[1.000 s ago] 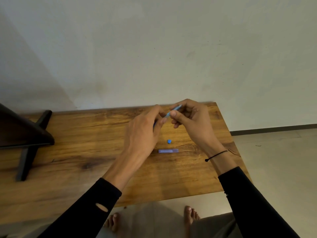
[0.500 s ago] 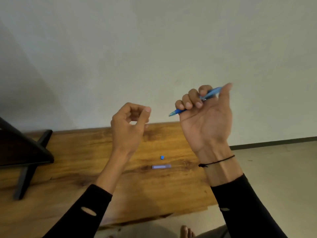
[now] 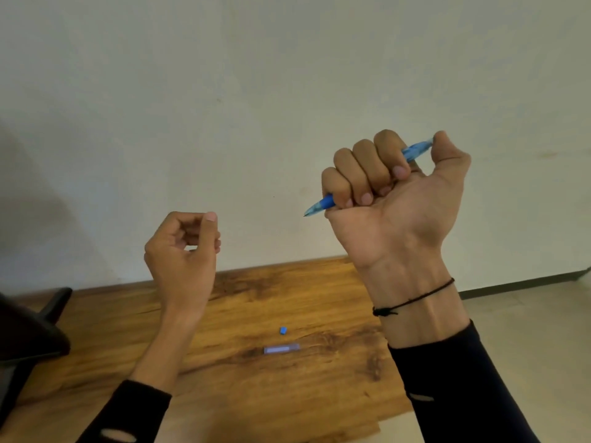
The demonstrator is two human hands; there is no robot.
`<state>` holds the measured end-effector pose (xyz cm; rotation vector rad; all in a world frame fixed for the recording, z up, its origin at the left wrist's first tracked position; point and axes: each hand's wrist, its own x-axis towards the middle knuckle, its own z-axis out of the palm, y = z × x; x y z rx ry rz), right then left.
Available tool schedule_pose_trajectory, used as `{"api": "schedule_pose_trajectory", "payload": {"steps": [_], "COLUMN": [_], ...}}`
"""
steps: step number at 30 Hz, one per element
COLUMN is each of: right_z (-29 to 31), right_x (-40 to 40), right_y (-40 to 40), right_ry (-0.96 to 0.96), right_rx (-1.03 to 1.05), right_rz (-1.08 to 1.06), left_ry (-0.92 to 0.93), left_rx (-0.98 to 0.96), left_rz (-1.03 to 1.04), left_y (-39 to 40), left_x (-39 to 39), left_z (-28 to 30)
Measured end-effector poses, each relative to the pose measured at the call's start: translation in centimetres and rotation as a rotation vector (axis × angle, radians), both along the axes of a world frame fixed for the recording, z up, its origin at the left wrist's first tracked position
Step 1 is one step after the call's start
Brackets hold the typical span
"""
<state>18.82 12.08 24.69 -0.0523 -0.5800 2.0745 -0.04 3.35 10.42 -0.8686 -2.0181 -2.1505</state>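
We see the right hand (image 3: 396,212) raised well above the tabletop (image 3: 287,401), palm turned toward us, with its four fingers clenched around a blue pen (image 3: 321,206). The pen runs slantwise through the fist. Its writing tip pokes out below the little finger, pointing down and to the left, and its upper end shows between the index finger and the thumb, whose tip rests on that end. A thin black cord (image 3: 415,300) circles this wrist.

The left hand (image 3: 182,257) is raised lower and well apart from the pen, fingers curled in toward the palm, thumb up, and we see nothing in it.

A small blue piece (image 3: 283,330) lies near the middle of the tabletop, below and between the hands. A pale purple sleeve (image 3: 281,349) lies just beside it, on the side toward the near edge.
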Motion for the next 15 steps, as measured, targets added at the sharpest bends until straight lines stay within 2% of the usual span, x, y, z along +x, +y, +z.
{"api": "schedule_pose_trajectory", "payload": {"steps": [15], "right_z": [-0.04], "right_x": [-0.34], "right_y": [-0.16], "right_ry": [0.006], "right_rx": [-0.046], "right_rz": [0.034], "left_ry": [0.075], "left_rx": [-0.065], "left_rz": [-0.096], "left_y": [0.68], "left_x": [1.19], "left_z": [-0.54]}}
